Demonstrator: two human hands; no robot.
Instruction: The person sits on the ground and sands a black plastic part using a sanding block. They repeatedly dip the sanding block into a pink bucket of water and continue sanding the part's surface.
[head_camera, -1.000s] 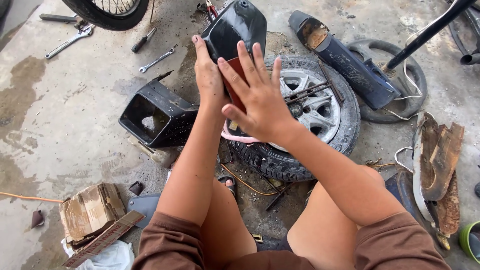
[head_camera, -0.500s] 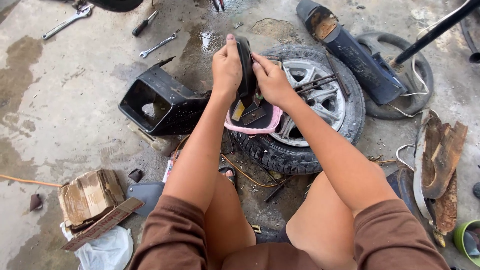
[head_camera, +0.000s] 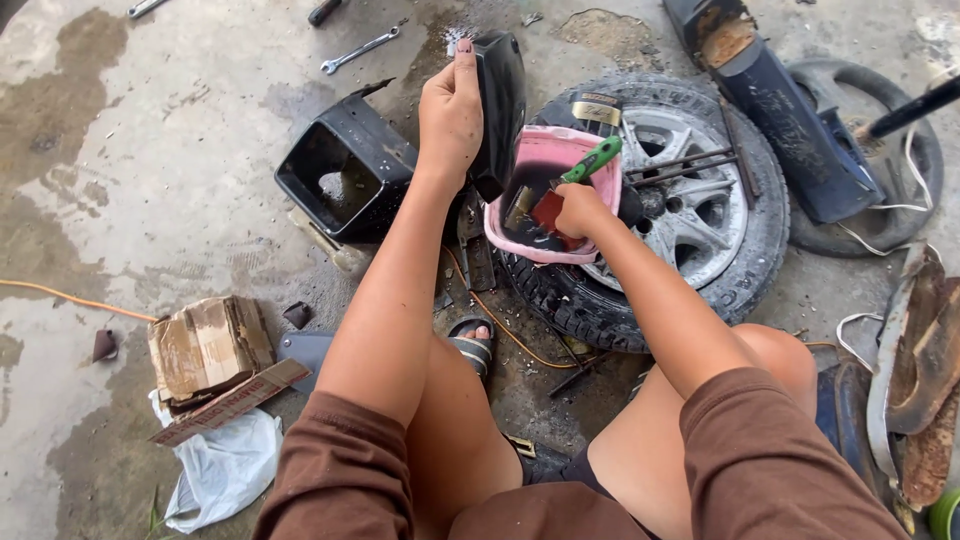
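Brushing over the pink basin

My left hand (head_camera: 450, 115) grips a black panel (head_camera: 500, 100) upright; my right hand (head_camera: 580, 207) pinches a green-handled brush (head_camera: 575, 172), bristles hidden inside the pink basin (head_camera: 545, 155).

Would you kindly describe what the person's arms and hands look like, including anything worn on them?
Both arms are bare from the upper arm down, with short brown sleeves ending above the elbows. The left hand and right hand wear no gloves, and no watch or wristband shows. No rings are visible.
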